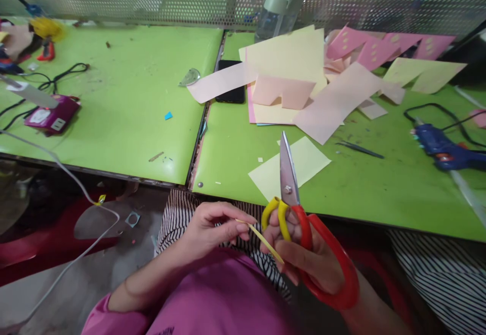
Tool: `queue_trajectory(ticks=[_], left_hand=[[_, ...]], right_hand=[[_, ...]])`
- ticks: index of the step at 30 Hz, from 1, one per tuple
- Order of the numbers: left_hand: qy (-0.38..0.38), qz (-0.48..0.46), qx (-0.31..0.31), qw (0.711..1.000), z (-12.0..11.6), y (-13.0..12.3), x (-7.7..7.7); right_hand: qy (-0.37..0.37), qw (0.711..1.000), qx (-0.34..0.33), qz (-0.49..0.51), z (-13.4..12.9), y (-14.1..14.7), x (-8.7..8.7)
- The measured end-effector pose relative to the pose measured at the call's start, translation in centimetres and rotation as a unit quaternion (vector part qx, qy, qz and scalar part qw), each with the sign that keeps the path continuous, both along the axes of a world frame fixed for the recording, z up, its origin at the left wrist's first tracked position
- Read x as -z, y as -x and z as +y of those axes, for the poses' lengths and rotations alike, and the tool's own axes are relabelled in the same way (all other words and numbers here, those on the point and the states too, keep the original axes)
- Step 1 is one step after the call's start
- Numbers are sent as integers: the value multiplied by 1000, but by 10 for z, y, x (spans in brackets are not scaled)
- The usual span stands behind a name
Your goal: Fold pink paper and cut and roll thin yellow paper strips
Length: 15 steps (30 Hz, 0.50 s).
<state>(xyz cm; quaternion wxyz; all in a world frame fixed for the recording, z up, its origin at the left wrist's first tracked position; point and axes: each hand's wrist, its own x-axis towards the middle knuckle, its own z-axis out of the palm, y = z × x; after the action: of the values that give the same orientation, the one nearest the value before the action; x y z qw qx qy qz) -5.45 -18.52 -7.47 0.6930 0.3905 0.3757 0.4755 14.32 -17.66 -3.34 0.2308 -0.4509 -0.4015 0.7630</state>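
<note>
Over my lap, my left hand (220, 226) pinches one end of a narrow yellow paper strip (266, 242). The strip's other end reaches the fingers of my right hand (304, 254), which seem to touch it. Hooked on that same hand is a pair of scissors (290, 183) with red and yellow handles. Its blades are together and point away from me, over the table's front edge. Beneath the blades lies a pale yellow sheet (311, 159) on the green table (231, 158).
Pink and cream paper pieces (281, 54) are heaped at the back, partly over a black phone (231, 94). Behind them stands a water bottle (281, 6). Tweezers (362, 149) and a blue glue gun (442, 145) lie to the right. A purple power block (53, 115) sits at left.
</note>
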Motion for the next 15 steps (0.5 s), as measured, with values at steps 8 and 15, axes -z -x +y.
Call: queue_trajectory(ticks=[8,15], left_hand=[[61,-56,22,996,-3,-5,3],[132,-90,23,987,-3,-17,-1]], right_hand=[[2,999,14,-36,0,7,-7],[-86,983,5,-163,5,12,-12]])
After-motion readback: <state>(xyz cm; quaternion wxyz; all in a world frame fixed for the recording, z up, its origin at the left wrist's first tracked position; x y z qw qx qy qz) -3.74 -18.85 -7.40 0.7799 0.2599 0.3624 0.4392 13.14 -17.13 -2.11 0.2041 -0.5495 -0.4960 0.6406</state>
